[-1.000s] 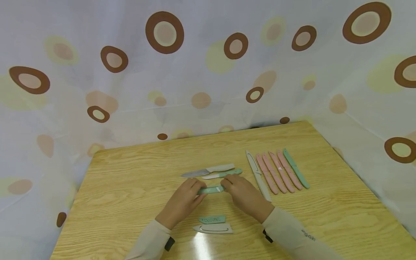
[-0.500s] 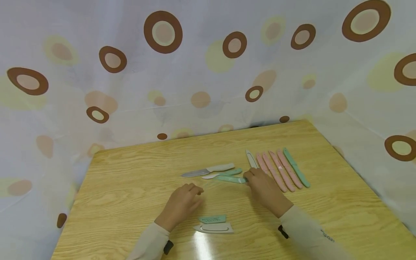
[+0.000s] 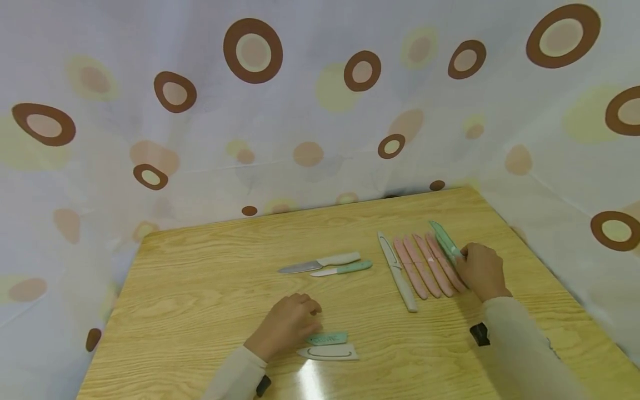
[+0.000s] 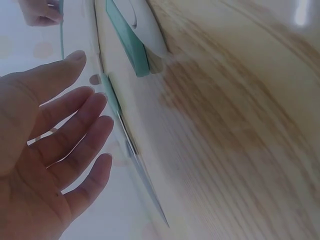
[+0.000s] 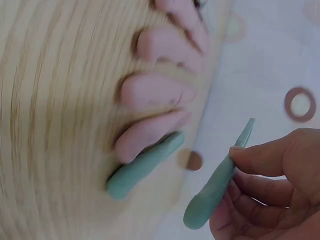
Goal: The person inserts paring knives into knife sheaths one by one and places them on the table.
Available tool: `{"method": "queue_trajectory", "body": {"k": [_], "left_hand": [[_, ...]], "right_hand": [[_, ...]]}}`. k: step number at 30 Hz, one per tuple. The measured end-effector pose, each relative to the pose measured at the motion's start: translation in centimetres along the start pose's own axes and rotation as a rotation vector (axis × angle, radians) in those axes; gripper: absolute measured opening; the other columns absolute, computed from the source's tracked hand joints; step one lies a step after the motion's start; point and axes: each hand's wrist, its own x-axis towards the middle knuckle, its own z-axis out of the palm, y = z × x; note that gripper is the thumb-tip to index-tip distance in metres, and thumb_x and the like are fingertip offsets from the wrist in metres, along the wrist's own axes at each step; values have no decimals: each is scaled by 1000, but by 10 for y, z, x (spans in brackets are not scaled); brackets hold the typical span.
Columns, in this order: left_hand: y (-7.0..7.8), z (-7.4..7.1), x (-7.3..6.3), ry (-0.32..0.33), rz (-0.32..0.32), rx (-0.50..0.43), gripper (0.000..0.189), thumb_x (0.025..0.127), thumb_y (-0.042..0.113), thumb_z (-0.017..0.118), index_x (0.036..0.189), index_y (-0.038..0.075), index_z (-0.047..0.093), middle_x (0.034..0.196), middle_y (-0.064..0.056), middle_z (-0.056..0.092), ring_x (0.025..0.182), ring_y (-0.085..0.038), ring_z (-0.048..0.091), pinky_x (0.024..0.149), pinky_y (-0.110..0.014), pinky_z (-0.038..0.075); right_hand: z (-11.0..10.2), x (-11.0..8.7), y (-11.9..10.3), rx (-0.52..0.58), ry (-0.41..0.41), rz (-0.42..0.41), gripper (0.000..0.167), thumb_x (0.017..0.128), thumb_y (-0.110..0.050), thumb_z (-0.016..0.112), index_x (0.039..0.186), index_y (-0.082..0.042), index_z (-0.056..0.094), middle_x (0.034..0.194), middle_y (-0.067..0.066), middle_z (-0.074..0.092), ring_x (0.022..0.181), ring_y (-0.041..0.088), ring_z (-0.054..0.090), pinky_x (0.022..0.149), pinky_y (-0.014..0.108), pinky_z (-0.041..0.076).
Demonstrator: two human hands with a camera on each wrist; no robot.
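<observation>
My right hand (image 3: 482,270) pinches a green sheathed knife (image 5: 211,192) between thumb and fingers. It is above the table at the right end of the row, over another green sheathed knife (image 5: 142,170) that lies beside the pink sheathed knives (image 5: 150,92). My left hand (image 3: 287,325) hovers with relaxed fingers and holds nothing; the left wrist view shows its spread fingers (image 4: 85,150). Close to it lie a green blade sheath (image 3: 331,338) and a white blade sheath (image 3: 334,353). Farther back are two bare knives, one white-handled (image 3: 339,259) and one green-handled (image 3: 354,267).
A white sheathed knife (image 3: 404,286) lies at the left end of the row of pink knives. The bare blades point left on the wooden table (image 3: 200,289). A dotted curtain (image 3: 310,111) rises behind and along the sides of the table.
My right hand has carried the green sheathed knife from the middle to the far right of the row. My left hand has let go of it and moved slightly nearer the loose sheaths.
</observation>
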Motion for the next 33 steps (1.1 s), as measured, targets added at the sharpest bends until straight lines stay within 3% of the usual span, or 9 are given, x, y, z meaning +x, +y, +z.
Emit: {"method": "queue_trajectory", "body": {"k": [4,7,11,14,23,29,33], "left_hand": [[1,0,-1,-16,-4,-16,25,84,27,74,100,9,71,91,2,67,82,-11,60,72,-24,52],[1,0,-3,-39,-21,-17,26,84,29,74,101,10,71,92,3,66,82,-9,59,73,-23,51],[1,0,-4,-64,-42,-10,28,84,32,74,102,11,71,93,4,67,83,-8,59,77,-25,51],[1,0,-5,-75,-53,-9,28,84,32,74,103,11,71,94,4,67,84,-8,59,80,-27,52],[0,0,-7,-95,-63,-2,28,85,33,73,104,12,70,93,5,66,84,-7,58,77,-24,50],[0,1,-8,-87,-57,-5,28,85,32,73,103,12,70,94,4,66,84,-8,59,76,-24,50],[0,2,-7,-82,-52,-8,26,85,31,73,102,12,71,93,4,67,84,-8,59,75,-23,50]], "right_hand": [[-1,8,21,26,-24,93,29,92,-6,52,95,22,61,86,36,63,72,46,63,63,57,52],[3,14,33,36,-58,132,30,90,-8,51,85,18,63,74,29,65,62,37,62,54,48,53],[11,20,44,17,-94,142,29,87,-9,53,63,6,61,56,11,59,51,23,53,46,37,45],[19,24,51,-3,-103,141,29,86,-9,54,61,4,61,57,12,59,53,24,53,48,40,46],[26,28,51,-27,-94,134,25,87,-7,59,85,17,65,78,30,65,64,37,62,57,50,52],[24,27,50,-28,-108,147,28,88,-9,55,78,16,62,71,27,63,60,34,59,54,48,50],[23,25,49,-34,-98,150,36,89,-11,50,95,25,56,88,38,60,76,50,60,64,56,51]]}}
